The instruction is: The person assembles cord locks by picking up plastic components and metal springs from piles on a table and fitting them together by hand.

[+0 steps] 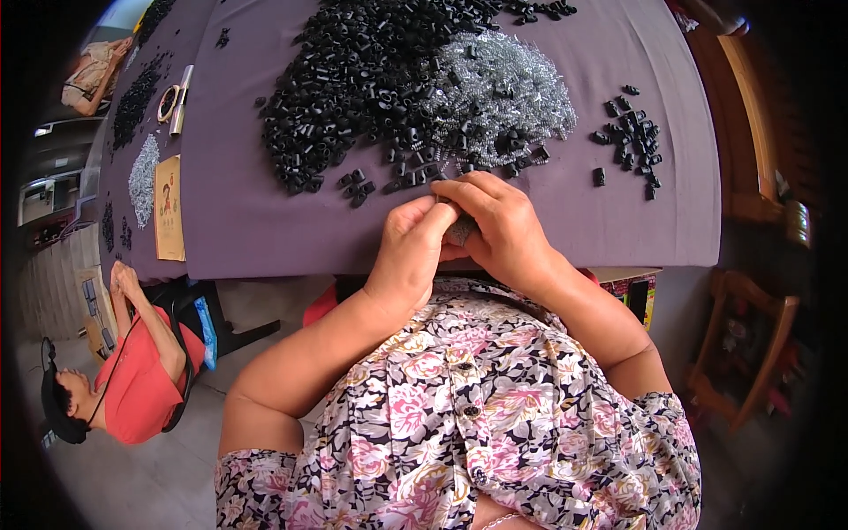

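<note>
My left hand (405, 252) and my right hand (505, 225) meet fingertip to fingertip above the front part of the cloth-covered table. Both are closed in a pinch; whatever sits between the fingertips is too small and hidden to name. Under my right fingers shows a dark grey patch (461, 230) that I cannot identify. Just beyond the hands lies a big heap of small black plastic pieces (340, 102), hollow and tube-like. A mound of small silvery metal springs (508, 93) rests against its right side, with some black pieces mixed in.
A separate small cluster of black pieces (634, 137) lies to the right. At the left are a booklet (169, 212), a roll of tape (168, 103), and more springs (143, 181). A person in red (146, 375) sits at the left; a wooden chair (742, 344) stands at the right.
</note>
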Tool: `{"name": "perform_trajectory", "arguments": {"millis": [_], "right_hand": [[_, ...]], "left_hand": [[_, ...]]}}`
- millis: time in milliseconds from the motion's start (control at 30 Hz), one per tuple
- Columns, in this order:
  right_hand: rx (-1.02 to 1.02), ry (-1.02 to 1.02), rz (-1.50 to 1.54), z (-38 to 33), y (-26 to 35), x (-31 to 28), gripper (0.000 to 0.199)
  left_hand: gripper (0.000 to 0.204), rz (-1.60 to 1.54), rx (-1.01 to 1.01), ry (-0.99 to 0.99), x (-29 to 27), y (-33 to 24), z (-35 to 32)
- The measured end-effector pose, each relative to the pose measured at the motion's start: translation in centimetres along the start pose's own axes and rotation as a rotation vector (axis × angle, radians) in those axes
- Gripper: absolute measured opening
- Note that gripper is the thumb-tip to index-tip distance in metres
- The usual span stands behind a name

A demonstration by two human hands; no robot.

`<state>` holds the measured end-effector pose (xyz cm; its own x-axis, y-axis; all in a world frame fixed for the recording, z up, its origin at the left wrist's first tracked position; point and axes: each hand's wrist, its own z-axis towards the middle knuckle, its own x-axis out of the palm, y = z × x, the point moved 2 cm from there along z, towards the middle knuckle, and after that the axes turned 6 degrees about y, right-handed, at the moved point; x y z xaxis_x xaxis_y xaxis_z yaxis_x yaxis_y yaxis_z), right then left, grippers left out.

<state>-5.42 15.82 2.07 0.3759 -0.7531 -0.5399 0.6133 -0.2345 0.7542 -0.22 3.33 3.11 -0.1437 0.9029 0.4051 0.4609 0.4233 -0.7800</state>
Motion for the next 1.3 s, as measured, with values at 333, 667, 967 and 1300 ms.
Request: {"name": "perform_trajectory", "arguments": {"millis": [333,667,967,1300], "right_hand": [[-0.032,0.018,-0.036,-0.4,-0.3,0.5,0.05],[0.034,-0.018,0.013,-0.3,-0.3,0.1,0.048],[-0.065,-0.019,-0.062,-0.4,-0.1,0.1,0.05],[-0.055,-0.049,-0.022,-0.3,0.0,0.1,0.054]], "left_hand": [[0.023,-0.106,0.056,0.173,-1.8,1.5,0.3],[0.026,-0.121,0.063,0.203,-1.3,1.3,0.0],[0.028,-0.071,0.06,0.173,-1.0,1.2,-0.6],[0.028,-0.165,0.075,0.131,-0.8,1.0,-0.3]]}}
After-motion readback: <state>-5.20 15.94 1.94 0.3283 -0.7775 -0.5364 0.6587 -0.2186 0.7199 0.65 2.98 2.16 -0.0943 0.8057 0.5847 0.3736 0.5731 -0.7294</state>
